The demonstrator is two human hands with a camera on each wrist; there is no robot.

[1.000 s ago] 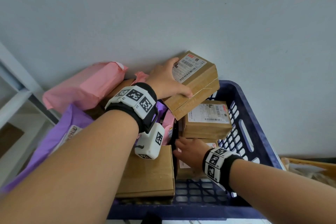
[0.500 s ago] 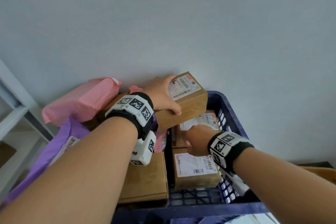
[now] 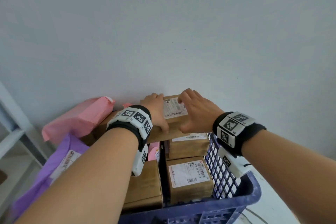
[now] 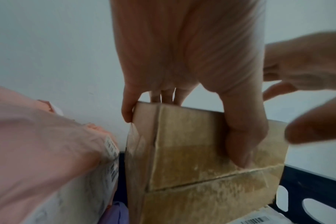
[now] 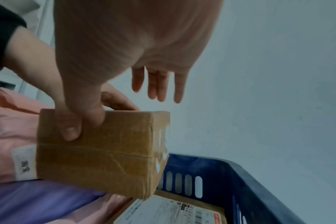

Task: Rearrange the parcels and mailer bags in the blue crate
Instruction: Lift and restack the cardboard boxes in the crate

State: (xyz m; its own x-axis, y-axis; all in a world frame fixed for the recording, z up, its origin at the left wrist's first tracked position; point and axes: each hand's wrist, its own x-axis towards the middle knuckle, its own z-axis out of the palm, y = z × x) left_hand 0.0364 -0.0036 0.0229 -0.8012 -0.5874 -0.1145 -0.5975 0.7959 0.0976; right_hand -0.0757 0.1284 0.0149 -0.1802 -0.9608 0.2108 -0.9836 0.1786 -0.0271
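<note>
Listing from the left: purple mailer bag [image 3: 60, 158] and pink mailer bag [image 3: 78, 116], soft and pliable, slumped over the blue crate [image 3: 236, 203] side. Left hand [image 3: 156, 112] clamps the taped cardboard parcel [image 3: 174, 114], thumb on its near face, fingers over the far edge. Parcel is held above the crate's far end; judged stiff, light, tape possibly slick, best taken by opposite faces. Right hand [image 3: 196, 111] rests its thumb on the near face, fingers spread, not closed. Crate holds three labelled or plain cardboard boxes [image 3: 189, 178] below.
</note>
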